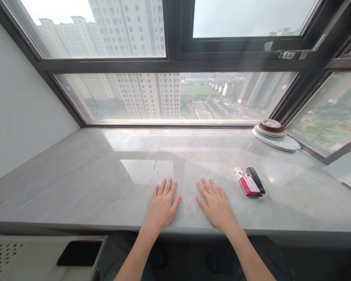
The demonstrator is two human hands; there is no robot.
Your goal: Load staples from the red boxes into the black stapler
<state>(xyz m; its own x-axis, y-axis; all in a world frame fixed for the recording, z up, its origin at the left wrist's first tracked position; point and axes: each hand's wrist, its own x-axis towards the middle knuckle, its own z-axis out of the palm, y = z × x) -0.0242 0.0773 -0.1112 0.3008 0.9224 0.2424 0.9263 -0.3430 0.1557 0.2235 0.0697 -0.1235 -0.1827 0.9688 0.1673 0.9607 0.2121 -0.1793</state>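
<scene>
My left hand lies palm down on the grey marbled counter, fingers spread and holding nothing. Flat on the same surface, my right hand rests a short way to the right, its fingers also apart. To the right of my right hand is a small red and white box. A black stapler lies against the box's right side, partly hidden by it. Neither hand touches these two things.
A stack of plates stands in the back right corner by the window frame. A white wall bounds the counter at the left. Below the front edge, a black flat object lies on a pale surface beside my leg.
</scene>
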